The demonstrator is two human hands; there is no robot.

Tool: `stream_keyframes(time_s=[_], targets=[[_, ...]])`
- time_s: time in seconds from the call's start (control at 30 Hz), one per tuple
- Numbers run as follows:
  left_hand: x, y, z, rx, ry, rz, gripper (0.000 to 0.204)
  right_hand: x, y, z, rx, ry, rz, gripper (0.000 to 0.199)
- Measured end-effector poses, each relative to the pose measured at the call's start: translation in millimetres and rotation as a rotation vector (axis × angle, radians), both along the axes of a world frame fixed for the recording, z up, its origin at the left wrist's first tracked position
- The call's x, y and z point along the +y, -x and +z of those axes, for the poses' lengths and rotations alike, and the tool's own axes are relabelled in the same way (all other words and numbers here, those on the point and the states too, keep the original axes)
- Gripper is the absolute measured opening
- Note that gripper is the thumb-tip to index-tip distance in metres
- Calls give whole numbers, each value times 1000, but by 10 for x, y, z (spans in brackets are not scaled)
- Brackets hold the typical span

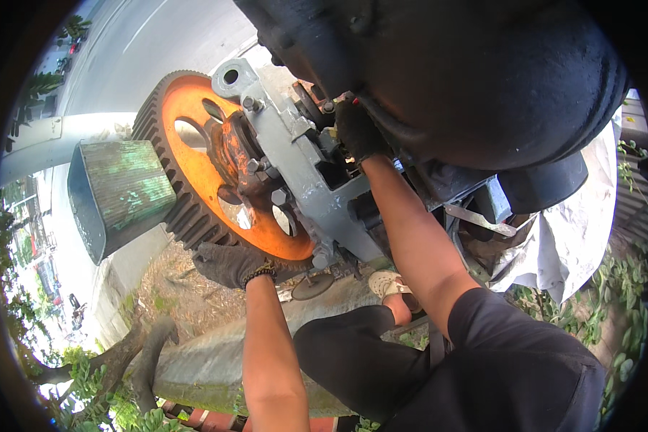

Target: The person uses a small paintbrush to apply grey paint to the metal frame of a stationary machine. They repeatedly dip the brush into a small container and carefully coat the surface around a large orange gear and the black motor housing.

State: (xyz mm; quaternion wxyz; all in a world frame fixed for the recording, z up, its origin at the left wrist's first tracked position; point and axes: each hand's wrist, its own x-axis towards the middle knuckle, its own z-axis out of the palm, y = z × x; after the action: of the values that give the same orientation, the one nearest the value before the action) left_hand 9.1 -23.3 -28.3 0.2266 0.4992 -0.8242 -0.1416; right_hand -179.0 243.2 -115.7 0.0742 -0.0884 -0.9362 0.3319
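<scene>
The round orange metal gear (200, 173) is coated in smooth paint (its dark teeth (187, 210) look matt); the ribbed green metal box (126, 176) is scuffed rough.

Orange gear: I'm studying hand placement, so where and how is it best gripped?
Probably by its toothed rim, coming from the near side, where the gloved left hand is: the teeth stand up as graspable ridges, and that stretch lies clear of the grey casting.
</scene>
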Motion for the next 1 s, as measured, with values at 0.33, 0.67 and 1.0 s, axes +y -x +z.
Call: stream_keyframes(time_s=[0.33,0.67,1.0], targets=[[395,174,178,-528,125,-158,57,228,252,-599,-348,-118,-22,40],[164,36,346,-29,-69,24,64,-190,-87,501,-77,-131,260,29],[104,40,181,-46,-33,0,59,-189,47,117,-472,-28,46,34]])
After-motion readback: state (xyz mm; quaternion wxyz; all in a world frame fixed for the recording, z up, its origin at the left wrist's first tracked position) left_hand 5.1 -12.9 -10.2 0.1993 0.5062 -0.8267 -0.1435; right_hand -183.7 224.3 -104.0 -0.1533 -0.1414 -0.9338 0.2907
